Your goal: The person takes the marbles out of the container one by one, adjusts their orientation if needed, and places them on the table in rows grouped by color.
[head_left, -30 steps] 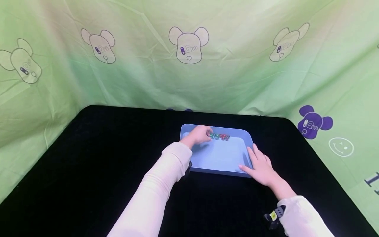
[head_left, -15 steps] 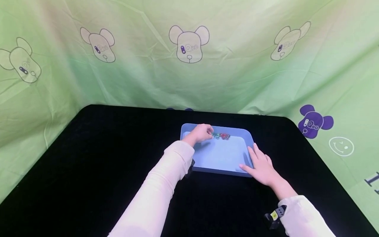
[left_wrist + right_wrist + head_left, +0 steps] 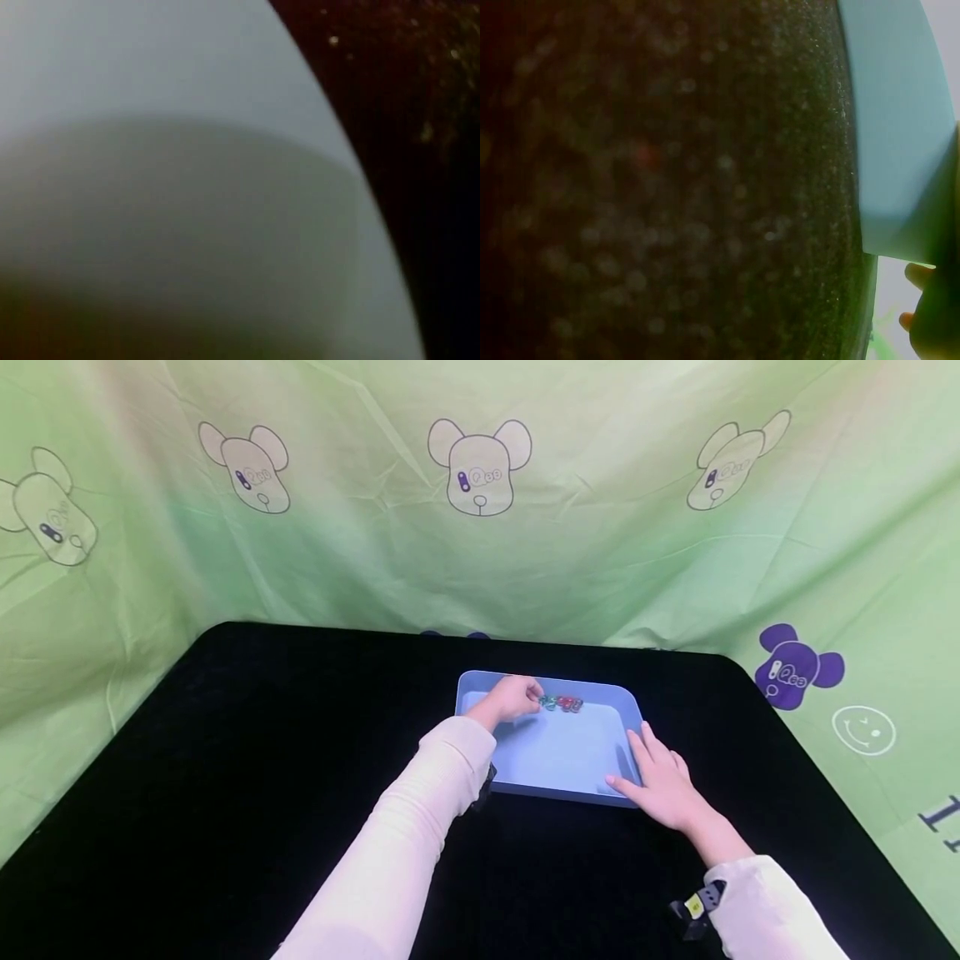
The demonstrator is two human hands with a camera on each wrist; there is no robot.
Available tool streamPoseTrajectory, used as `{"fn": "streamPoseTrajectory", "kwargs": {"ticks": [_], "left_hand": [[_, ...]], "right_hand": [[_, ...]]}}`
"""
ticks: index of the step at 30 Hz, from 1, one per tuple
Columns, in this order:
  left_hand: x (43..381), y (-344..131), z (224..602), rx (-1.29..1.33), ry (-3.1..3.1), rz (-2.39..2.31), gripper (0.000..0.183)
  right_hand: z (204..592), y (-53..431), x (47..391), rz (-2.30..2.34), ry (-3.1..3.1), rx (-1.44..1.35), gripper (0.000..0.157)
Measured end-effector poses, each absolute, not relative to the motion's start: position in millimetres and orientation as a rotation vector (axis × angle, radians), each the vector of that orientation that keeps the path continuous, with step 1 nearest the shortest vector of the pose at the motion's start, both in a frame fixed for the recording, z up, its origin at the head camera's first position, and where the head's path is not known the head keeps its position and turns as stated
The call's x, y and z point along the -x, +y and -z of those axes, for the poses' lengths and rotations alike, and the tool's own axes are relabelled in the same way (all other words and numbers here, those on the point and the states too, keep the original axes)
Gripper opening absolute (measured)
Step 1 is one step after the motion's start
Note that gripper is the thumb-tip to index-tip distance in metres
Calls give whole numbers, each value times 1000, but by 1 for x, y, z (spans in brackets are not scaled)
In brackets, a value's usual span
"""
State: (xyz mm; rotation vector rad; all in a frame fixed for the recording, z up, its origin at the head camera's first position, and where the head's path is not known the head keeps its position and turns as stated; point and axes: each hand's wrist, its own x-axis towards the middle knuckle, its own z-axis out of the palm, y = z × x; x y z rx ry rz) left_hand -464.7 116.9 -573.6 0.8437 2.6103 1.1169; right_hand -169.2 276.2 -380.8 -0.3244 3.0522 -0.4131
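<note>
Inside the tray (image 3: 558, 752), a hand could pass low across the middle, between the left hand (image 3: 512, 698) and the right hand (image 3: 663, 785). Along the far wall, the row of small pieces (image 3: 562, 703) stands in the way, right by the left hand's fingers. The left sleeve (image 3: 401, 831) bars the near-left approach; the right hand blocks the right wall. Left of that sleeve, the worktop (image 3: 225, 760) offers wide passage.
</note>
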Motion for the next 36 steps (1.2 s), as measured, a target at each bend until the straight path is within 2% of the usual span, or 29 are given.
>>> {"fn": "streamPoseTrajectory", "kwargs": {"ticks": [4, 6, 9, 12, 15, 17, 21, 36], "left_hand": [[496, 132, 619, -832, 2631, -1113, 34], [493, 131, 618, -828, 2638, -1120, 33], [453, 114, 569, -796, 2648, -1138, 27], [392, 89, 487, -713, 2628, -1116, 22], [342, 70, 423, -654, 2617, -1105, 20], [323, 64, 400, -632, 2626, -1100, 20], [312, 60, 391, -628, 2659, -1113, 18], [313, 63, 392, -572, 2729, -968, 20]], "right_hand": [[380, 276, 168, 414, 3046, 323, 82], [381, 276, 168, 412, 3046, 322, 82], [381, 276, 169, 412, 3047, 323, 82], [381, 276, 169, 417, 3047, 326, 82], [382, 277, 169, 416, 3052, 327, 82], [383, 277, 169, 414, 3056, 327, 82], [384, 277, 170, 413, 3060, 333, 81], [385, 276, 172, 411, 3074, 334, 81]]}}
